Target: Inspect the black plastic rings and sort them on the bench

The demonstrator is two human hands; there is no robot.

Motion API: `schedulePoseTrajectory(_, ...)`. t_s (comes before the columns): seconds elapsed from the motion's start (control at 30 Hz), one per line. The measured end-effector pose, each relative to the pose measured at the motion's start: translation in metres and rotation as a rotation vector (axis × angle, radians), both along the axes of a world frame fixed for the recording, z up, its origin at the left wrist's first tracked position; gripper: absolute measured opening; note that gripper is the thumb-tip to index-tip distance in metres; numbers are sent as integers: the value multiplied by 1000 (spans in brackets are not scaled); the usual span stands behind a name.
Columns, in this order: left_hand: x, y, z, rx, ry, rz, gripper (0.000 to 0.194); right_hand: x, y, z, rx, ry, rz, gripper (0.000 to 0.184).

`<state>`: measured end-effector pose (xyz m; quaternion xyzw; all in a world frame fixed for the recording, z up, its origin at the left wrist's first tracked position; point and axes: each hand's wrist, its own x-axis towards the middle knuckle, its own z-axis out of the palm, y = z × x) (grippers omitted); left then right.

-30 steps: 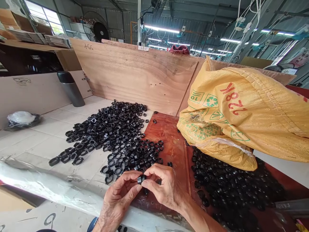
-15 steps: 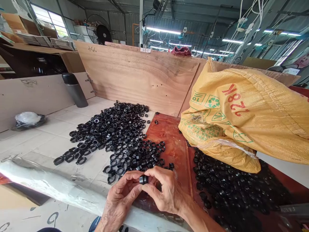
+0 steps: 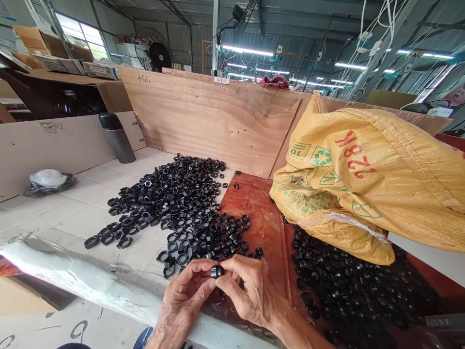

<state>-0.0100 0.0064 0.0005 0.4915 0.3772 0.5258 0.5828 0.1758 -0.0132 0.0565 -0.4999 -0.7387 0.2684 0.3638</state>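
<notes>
Lettering on the yellow sack [image 3: 410,194] includes a slanting red 228K and a green recycling mark, the smaller green print being illegible; 小GG is handwritten on the plywood board [image 3: 203,114]. Left hand [image 3: 183,301] and right hand [image 3: 250,292] have fingertips clamped on a small black ring [image 3: 217,272], before the ring pile [image 3: 174,191]. The sack partly hides another black heap [image 3: 345,278]; a dark flask [image 3: 118,140] stands back left.

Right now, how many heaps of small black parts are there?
2: the left heap, beyond the left hand, and the right heap, partly hidden by the yellow sack. More may be hidden.
</notes>
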Motion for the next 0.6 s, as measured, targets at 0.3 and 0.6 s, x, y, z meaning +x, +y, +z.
schedulePoseTrajectory(0.3,1,0,1,-46,-70,-6,23,-3,5,-7,-131,118,52,7)
schedulePoseTrajectory(0.6,1,-4,13,-84,-47,169,32,1,4,-2,-75,-128,247,28)
